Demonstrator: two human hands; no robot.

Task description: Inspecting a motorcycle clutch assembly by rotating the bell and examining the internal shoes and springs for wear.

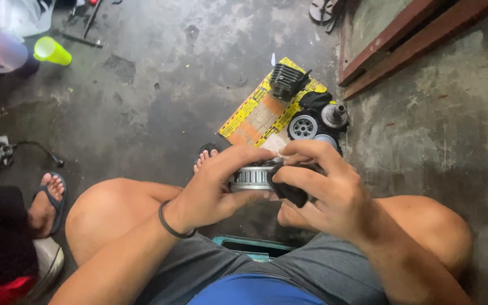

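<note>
A round silver metal part with ribbed sides [252,177] is gripped between both hands over my knees. My left hand [216,186], with a black band on its wrist, clasps it from the left, thumb on top. My right hand [320,186] presses a black cloth [289,189] against its right side. A small white piece of paper [275,144] shows just above the fingers.
A yellow cardboard sheet [255,116] on the concrete floor carries a black finned cylinder [286,80], a round silver wheel part [303,126] and a silver hub [334,115]. Another person's sandalled foot [46,203] is at left. A green cup [52,51] lies at top left. Red-brown beams [408,39] run at top right.
</note>
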